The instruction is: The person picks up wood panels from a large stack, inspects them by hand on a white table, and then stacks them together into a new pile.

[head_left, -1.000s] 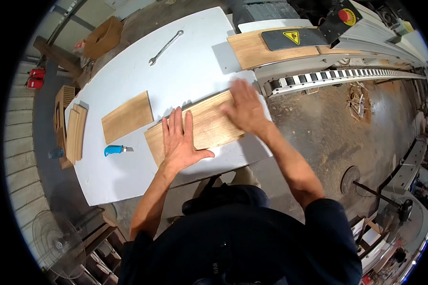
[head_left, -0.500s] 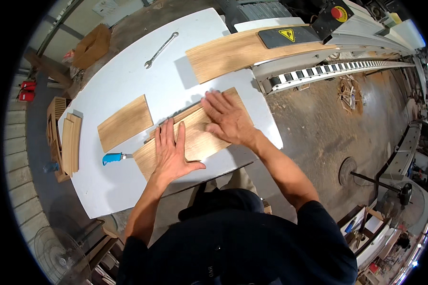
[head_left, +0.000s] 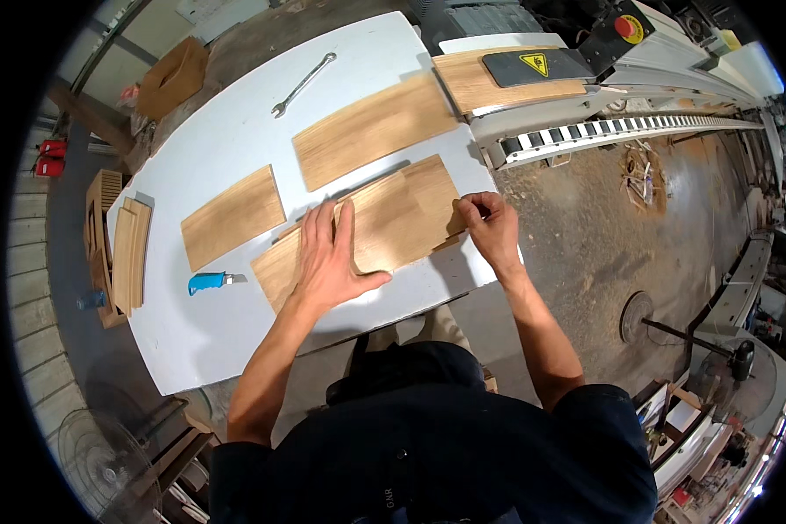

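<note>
A wood-grain board [head_left: 384, 223] lies across the near part of the white table, with thin strips showing along its edges. My left hand [head_left: 327, 262] rests on its left half, fingers stretched and thumb spread to the right. At the board's right end, my right hand [head_left: 495, 231] is closed in a pinch by the edge. Whatever its fingertips hold is too small or hidden to name. Beyond this board lies another wood-grain board [head_left: 371, 131]. A shorter board [head_left: 233, 218] is to the left, with a blue-handled utility knife [head_left: 210, 282] below it.
A wrench [head_left: 304, 85] lies at the table's far side. Narrow wooden strips [head_left: 131, 253] are stacked on the left edge. At the right, a machine with a red stop button [head_left: 625, 27] and a roller track [head_left: 620, 127] adjoins the table; a board [head_left: 463, 83] sticks out of it.
My right hand has gone from lying flat on the board to a pinch at its right end. The far board has slid left onto the table, apart from the one at the machine.
</note>
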Motion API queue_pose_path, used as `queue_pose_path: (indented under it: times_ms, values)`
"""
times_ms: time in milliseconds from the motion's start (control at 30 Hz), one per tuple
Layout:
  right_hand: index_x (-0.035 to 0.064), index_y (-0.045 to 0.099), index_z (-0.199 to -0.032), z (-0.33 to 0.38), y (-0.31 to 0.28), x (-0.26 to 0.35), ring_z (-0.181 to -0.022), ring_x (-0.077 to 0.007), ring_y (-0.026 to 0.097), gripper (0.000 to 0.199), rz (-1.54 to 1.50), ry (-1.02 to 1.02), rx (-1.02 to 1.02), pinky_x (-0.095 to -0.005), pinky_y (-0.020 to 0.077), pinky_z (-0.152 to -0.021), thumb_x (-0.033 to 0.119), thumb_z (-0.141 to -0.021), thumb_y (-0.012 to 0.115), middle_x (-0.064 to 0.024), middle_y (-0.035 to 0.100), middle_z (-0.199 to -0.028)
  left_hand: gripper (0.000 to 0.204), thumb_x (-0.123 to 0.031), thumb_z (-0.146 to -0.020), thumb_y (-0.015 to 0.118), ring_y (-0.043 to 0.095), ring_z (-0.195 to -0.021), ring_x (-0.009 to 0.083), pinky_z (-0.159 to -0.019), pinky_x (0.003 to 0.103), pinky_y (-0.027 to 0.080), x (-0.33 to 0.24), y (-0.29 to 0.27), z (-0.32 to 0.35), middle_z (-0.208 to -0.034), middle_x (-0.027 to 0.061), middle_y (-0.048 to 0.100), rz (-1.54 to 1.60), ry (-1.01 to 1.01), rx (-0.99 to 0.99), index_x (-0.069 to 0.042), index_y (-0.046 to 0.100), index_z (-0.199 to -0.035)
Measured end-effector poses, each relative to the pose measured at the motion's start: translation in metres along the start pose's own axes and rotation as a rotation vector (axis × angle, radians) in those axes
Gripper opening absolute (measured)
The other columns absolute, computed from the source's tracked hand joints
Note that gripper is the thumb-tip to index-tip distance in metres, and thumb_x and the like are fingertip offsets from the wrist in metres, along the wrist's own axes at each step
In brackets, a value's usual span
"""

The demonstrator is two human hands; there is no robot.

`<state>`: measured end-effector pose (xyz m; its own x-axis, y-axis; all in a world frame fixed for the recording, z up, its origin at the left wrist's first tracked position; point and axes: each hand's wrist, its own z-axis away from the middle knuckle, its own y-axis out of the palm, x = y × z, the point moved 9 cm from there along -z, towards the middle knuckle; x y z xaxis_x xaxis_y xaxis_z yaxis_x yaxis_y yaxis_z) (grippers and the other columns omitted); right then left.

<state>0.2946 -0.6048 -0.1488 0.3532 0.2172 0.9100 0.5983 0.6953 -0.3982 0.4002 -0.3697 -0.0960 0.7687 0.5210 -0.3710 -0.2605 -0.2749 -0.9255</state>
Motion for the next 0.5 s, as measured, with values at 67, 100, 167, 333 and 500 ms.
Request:
queue_pose_path:
  times_ms: [67,100,167,333,500]
  values:
    - [-0.0024,0.069,-0.086,0.002,0.0,0.001,-0.067,-0.0169,0.063,0.016,-0.019,-0.035,-0.032,-0.029,0.0502,-0.063,0.012,-0.081,0.069,-0.0116,0.066,-0.078,0.113,-0.054,-0.056,0.082,0.029,-0.126,0.0478,-0.109,0.058,0.021,-0.005,0.002,-0.015,-0.134,0.0321,0.031,0.002,-0.004,0.013,0.005,0.032,-0.139]
    - [-0.0024,0.069,-0.086,0.003,-0.001,-0.001,-0.067,-0.0169,0.063,0.015,-0.025,-0.04,-0.038,-0.029,0.0502,-0.063,0.012,-0.081,0.068,-0.0116,0.066,-0.077,0.112,-0.052,-0.057,0.082,0.027,-0.127,0.0481,-0.109,0.058,0.022,-0.008,0.003,-0.02,-0.136,0.0319,0.029,0.032,-0.017,0.041,0.003,0.032,-0.14]
    - [-0.0021,0.069,-0.086,0.01,0.005,0.015,-0.066,-0.0178,0.064,0.013,-0.042,-0.041,-0.003,-0.0303,0.0505,-0.062,0.01,-0.081,0.067,-0.0127,0.066,-0.076,0.115,-0.054,-0.055,0.082,0.027,-0.127,0.0481,-0.108,0.058,0.022,-0.005,0.008,-0.017,-0.138,0.0318,0.027,-0.004,-0.023,0.088,0.001,0.03,-0.142]
    - [0.0069,0.072,-0.084,0.04,0.024,0.051,-0.075,-0.0303,0.054,0.011,0.315,-0.376,-0.021,-0.0408,0.0434,-0.068,0.009,-0.074,0.068,-0.0093,0.064,-0.082,0.117,-0.059,-0.058,0.08,0.026,-0.128,0.047,-0.108,0.056,0.02,0.005,0.002,-0.001,-0.14,0.031,0.025,-0.037,-0.025,0.173,-0.002,0.027,-0.146]
    - [0.0046,0.067,-0.107,0.045,0.052,0.078,-0.102,-0.0341,0.054,0.028,0.283,-0.591,0.031,-0.0427,0.0443,-0.087,0.006,-0.078,0.065,-0.0143,0.06,-0.112,0.096,-0.057,-0.079,0.064,0.033,-0.124,0.0435,-0.104,0.054,0.024,0.022,0.004,0.015,-0.136,0.0297,0.033,-0.132,-0.03,0.032,0.005,0.028,-0.143]
